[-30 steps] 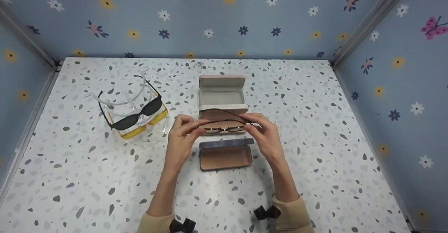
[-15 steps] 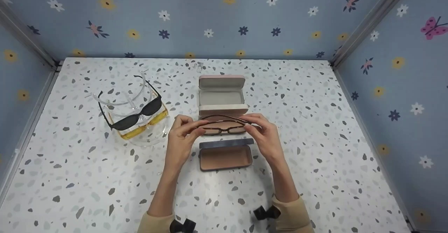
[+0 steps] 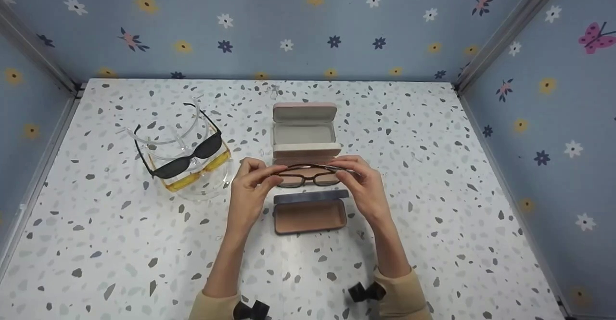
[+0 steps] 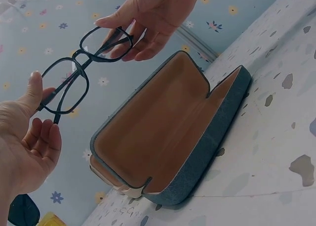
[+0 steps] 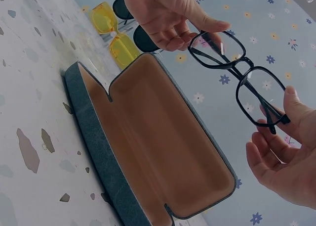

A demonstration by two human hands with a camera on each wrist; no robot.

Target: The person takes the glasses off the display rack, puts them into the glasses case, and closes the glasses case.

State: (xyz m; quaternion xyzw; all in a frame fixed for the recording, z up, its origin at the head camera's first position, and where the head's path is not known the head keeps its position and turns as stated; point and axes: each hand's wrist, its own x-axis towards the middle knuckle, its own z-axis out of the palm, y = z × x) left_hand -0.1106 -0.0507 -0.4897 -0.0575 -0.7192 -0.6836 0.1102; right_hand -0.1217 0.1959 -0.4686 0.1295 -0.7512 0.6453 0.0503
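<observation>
A pair of dark-framed glasses (image 3: 308, 179) is held up level in both hands, its temples folded across behind the lenses. My left hand (image 3: 250, 185) pinches one end between thumb and fingers. The other end is pinched by my right hand (image 3: 363, 185) in the same way. Just below the glasses in the head view stands an open blue glasses case (image 3: 310, 232) with a brown lining. In the wrist views this blue case (image 4: 212, 137) lies below the glasses (image 5: 243, 63). An open cream-edged case (image 3: 308, 150) is partly covered by the hands and glasses.
At the back stands an open pink case (image 3: 305, 105) with a grey lining. To the left lie black sunglasses (image 3: 173, 168), yellow-tinted glasses (image 3: 184, 183) and clear eyewear (image 3: 211, 190), bunched together. Patterned walls (image 3: 269, 26) enclose the table (image 3: 433, 243) at the back and sides.
The glasses have tilted in the hands: the lenses now face up more and the temples have dropped close behind the frame. Both hands have stayed in place.
</observation>
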